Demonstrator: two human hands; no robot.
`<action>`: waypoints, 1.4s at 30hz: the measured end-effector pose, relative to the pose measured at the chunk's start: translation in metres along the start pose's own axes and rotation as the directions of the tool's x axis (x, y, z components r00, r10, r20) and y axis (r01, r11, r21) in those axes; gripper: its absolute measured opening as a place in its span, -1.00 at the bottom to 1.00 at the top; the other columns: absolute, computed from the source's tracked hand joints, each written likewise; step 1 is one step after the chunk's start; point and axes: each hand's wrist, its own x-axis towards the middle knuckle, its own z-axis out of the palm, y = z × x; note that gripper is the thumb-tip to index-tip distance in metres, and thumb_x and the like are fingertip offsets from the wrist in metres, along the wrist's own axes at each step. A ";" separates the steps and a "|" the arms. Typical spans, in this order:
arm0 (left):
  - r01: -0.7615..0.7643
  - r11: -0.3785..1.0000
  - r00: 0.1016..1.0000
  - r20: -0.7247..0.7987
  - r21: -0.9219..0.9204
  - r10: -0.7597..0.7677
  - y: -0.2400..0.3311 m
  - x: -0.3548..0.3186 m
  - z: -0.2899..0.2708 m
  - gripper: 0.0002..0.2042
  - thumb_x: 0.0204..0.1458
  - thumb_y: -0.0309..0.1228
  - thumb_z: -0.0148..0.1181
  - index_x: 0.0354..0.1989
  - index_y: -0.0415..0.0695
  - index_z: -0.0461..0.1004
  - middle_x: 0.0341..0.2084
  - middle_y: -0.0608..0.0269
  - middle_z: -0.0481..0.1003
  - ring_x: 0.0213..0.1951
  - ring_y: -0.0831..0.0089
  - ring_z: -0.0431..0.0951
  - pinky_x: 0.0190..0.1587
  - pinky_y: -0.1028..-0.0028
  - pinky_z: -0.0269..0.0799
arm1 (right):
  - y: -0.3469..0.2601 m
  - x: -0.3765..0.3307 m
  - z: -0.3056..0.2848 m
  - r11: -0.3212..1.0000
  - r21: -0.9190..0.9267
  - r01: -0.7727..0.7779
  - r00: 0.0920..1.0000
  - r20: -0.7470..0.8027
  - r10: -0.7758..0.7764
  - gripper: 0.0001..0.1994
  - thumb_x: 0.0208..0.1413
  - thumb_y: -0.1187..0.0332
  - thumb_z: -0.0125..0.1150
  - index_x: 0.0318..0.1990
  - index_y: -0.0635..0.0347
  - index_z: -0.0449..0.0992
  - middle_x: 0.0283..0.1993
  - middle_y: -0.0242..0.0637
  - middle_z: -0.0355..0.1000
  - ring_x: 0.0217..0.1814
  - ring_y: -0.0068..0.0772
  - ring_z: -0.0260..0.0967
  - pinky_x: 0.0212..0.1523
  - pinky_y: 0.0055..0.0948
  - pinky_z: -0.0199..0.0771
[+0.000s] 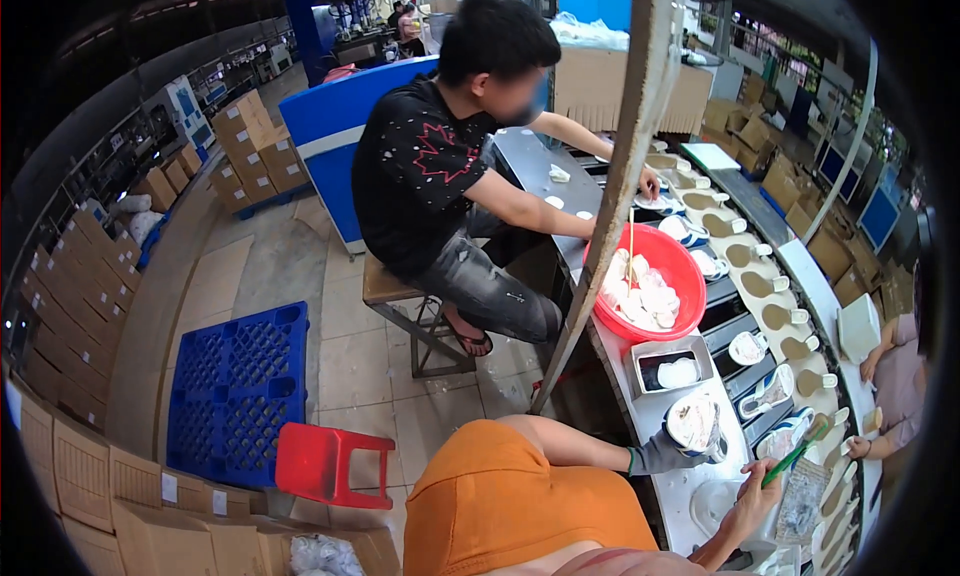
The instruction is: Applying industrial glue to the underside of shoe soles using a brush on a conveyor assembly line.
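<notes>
Two hands belong to the person wearing the camera, both low in the view at about five o'clock. Starting far left, stacked cardboard boxes (pixel 75 276) line the wall at nine o'clock, with a blue pallet (pixel 240 391) on the floor and a red stool (pixel 330 463) just beside it at seven o'clock. Further right, a co-worker in a black shirt (pixel 420 171) sits on a stool at twelve o'clock, reaching over the metal bench (pixel 660 416). On that bench sits a red basin (pixel 685 271) of pale pieces, and below it a small metal tray (pixel 668 368).

The left hand (pixel 665 454), in a grey glove, is wrapped around a round white tub (pixel 695 423), fingers curled against its side. The right hand (pixel 755 496), at four o'clock from the tub, pinches a green brush (pixel 795 454) whose tip points up toward two o'clock. Farthest right, shoe soles (pixel 765 286) and shoes ride the conveyor.
</notes>
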 end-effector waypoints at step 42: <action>0.640 0.518 0.768 0.508 -0.568 -0.391 0.041 0.000 -0.040 -0.57 0.16 -0.21 0.08 0.19 -0.03 0.34 0.12 0.21 0.39 0.16 0.23 0.38 0.29 0.21 0.22 | 0.025 -0.068 -0.022 0.445 -0.780 -0.440 0.886 -0.457 0.075 -0.93 0.03 0.44 0.29 -0.31 0.16 0.54 -0.30 -0.29 0.43 -0.23 -0.14 0.43 -0.30 -0.18 0.39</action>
